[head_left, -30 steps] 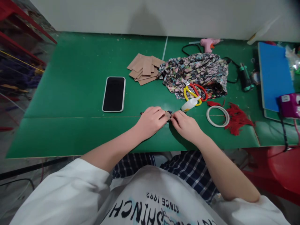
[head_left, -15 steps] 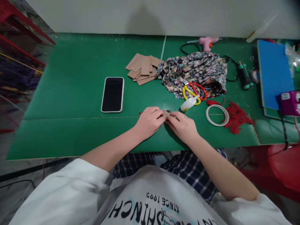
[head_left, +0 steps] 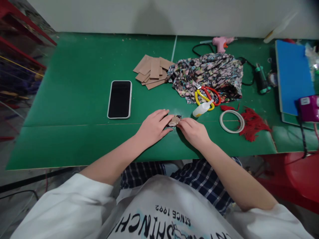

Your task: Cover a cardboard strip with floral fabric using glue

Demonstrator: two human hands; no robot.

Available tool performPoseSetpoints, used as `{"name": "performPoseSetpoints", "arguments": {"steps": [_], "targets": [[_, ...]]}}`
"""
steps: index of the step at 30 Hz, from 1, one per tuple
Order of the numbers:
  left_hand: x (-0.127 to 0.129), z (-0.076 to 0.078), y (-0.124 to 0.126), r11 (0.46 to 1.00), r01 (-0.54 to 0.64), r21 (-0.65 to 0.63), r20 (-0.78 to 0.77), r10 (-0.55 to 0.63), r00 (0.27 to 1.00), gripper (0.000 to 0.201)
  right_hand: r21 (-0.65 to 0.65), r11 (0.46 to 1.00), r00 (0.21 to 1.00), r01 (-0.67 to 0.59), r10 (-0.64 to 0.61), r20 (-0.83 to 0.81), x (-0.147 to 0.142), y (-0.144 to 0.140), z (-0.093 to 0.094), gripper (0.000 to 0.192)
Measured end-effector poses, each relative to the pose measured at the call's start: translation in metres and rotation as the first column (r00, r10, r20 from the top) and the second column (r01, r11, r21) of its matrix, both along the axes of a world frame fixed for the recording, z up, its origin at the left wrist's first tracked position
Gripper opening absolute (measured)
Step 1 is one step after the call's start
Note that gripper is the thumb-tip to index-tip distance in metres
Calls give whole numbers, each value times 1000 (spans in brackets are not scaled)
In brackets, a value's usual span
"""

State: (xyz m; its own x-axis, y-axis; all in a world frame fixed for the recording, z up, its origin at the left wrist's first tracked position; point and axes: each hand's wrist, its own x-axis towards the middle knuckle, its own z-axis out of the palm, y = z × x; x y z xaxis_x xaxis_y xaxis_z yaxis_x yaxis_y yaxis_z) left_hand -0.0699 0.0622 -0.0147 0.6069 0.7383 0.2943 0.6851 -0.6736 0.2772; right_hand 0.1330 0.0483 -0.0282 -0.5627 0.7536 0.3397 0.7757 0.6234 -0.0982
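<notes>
A small piece of dark flowered fabric with a greyish-brown patch (head_left: 174, 121) lies on the green table between my hands. My left hand (head_left: 156, 127) rests over its left end, thumb and fingers apart on either side, and hides that end. With fingertips pressed together, my right hand (head_left: 193, 131) pinches the right edge of the piece. Just beyond my right hand a white glue bottle (head_left: 201, 109) lies tilted against the scissors (head_left: 206, 96), which have one red and one yellow handle.
Brown cardboard strips (head_left: 154, 68) and crumpled flowered cloth (head_left: 206, 73) lie behind my hands. A phone (head_left: 120, 99) is to the left. On the right are a tape roll (head_left: 231, 121), red yarn (head_left: 253, 124), a pink glue gun (head_left: 220, 43) and a blue board (head_left: 294, 76).
My left fingers have spread and shifted slightly left, uncovering more of the fabric piece and its brownish patch. My right hand keeps its pinch at the right edge.
</notes>
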Motion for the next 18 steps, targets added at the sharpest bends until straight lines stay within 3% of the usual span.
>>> {"name": "performPoseSetpoints", "arguments": {"steps": [4,12,18], "targets": [[2,-1,1,998,55,-11,-4,-55,998,35,-45,999,1000,13,-14,-14,-1,1,4,20],[3,-4,0,999,46,-15,50,-45,998,29,125,989,993,-82,71,90,3,2,1,18],[4,-5,-1,999,49,-3,47,-49,998,29,113,981,983,-157,145,108,4,6,1,19]]}}
